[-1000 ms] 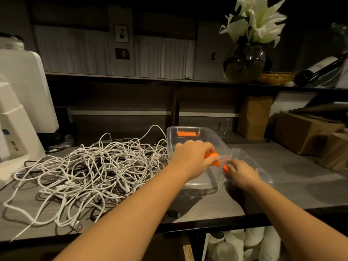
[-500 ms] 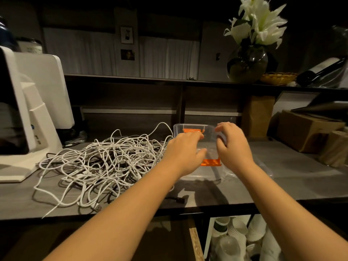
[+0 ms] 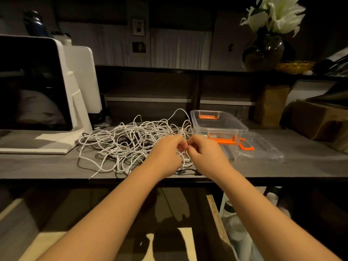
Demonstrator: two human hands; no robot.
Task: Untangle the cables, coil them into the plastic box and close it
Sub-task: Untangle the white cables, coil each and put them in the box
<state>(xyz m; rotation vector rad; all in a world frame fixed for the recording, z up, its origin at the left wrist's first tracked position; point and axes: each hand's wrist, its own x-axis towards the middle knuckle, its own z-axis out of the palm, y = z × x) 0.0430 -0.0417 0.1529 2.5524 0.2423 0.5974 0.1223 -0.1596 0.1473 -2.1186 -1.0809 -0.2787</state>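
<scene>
the tangled heap of thin white cables (image 3: 131, 142) lies on the grey counter (image 3: 301, 166), left of the clear plastic box with orange latches (image 3: 219, 125), which stands open and holds no cable. its clear lid (image 3: 263, 149) lies flat on the box's near right. the left hand (image 3: 165, 153) and right hand (image 3: 205, 153) meet at the heap's right edge, fingers curled, each pinching a white strand. step in hand: untangling, barely begun. next move calls for tracing one free end out of the heap.
</scene>
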